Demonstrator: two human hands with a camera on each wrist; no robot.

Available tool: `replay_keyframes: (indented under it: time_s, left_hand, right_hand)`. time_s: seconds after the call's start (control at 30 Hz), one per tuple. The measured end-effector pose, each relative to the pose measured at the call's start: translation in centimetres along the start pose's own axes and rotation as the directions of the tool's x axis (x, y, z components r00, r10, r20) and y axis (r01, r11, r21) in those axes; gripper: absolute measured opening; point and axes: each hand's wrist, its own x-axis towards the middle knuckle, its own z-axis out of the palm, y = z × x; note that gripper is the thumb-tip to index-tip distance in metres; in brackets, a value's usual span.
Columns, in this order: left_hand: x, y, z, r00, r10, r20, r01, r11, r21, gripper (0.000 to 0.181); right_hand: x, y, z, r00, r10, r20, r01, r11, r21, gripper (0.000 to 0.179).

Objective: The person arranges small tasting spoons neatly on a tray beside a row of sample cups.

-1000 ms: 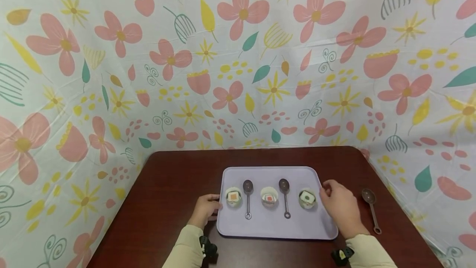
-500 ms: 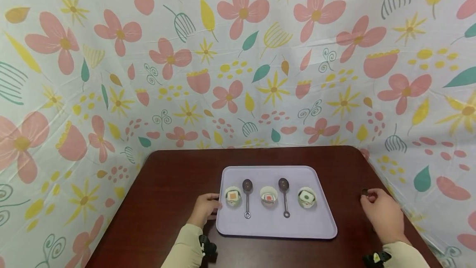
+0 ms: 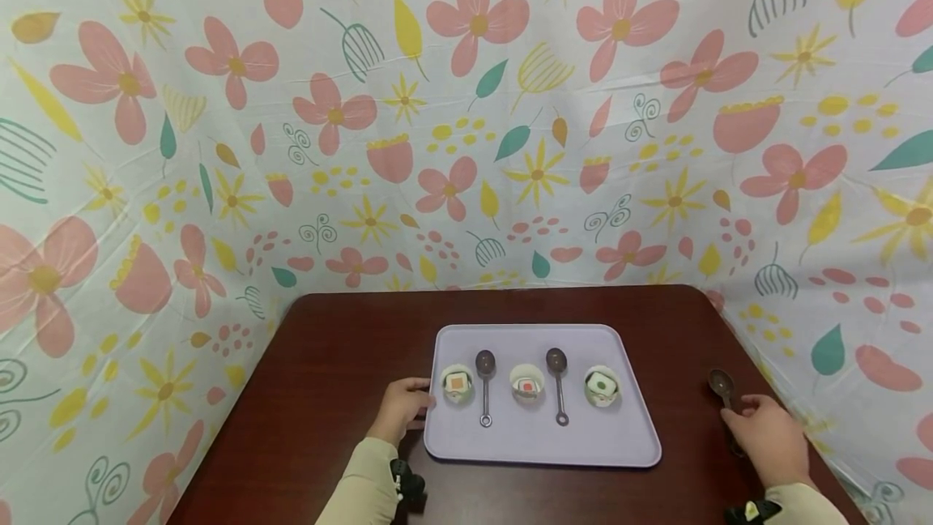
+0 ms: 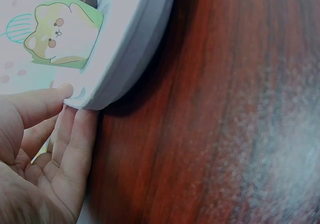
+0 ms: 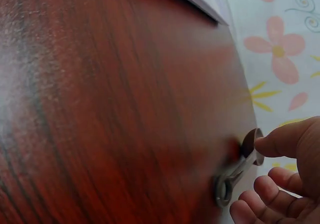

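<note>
A pale lilac tray point(image 3: 539, 446) carries two dark brown spoons point(image 3: 486, 364) and three small round cups point(image 3: 526, 386). Each cup holds a white block, marked orange, red or green. My left hand point(image 3: 399, 411) pinches the tray's left rim, thumb above and fingers beneath; a cartoon-animal cup point(image 4: 67, 34) stands close by in the left wrist view. At the table's right side lies a third brown spoon point(image 3: 722, 384) with a ring-ended handle point(image 5: 223, 190). Over that handle is my right hand point(image 3: 771, 437). Its thumb overlaps the spoon in the right wrist view, the other fingertips apart from it.
The dark red-brown wooden table point(image 3: 350, 347) has rounded far corners. A white curtain point(image 3: 466, 104) printed with flowers and leaves hangs behind it and along both sides. The tray's corner point(image 5: 205, 2) shows at the top of the right wrist view.
My right hand has left the tray's right edge, moved right to the lone spoon's bowl, then slid nearer along its handle. The left hand stays on the tray.
</note>
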Motion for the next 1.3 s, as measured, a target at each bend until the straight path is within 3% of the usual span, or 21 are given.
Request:
replay_keyframes:
  time_s: [0.23,0.53,0.93,1.3]
  left_hand:
    - [0.0,0.0,0.0,1.0,-0.006,0.003,0.006,1.0,-0.008,0.044]
    - [0.1,0.0,0.0,1.0,-0.011,-0.003,0.011,1.0,-0.016,0.044]
    - [-0.1,0.1,-0.1,1.0,-0.004,-0.001,0.004,1.0,-0.014,0.044]
    - [0.1,0.1,0.1,0.999,-0.029,-0.019,0.029,1.0,-0.005,0.043]
  right_hand:
    - [0.3,0.7,0.6,0.998,0.018,0.054,-0.019,1.0,0.004,0.067]
    - [0.1,0.8,0.8,0.999,-0.036,0.037,0.037,0.999,-0.032,0.052]
    - [0.0,0.4,0.4,0.997,-0.075,0.02,0.076,0.996,-0.046,0.047]
    - [0.5,-0.1,-0.6,0.99,-0.127,0.053,0.131,0.989,-0.074,0.046]
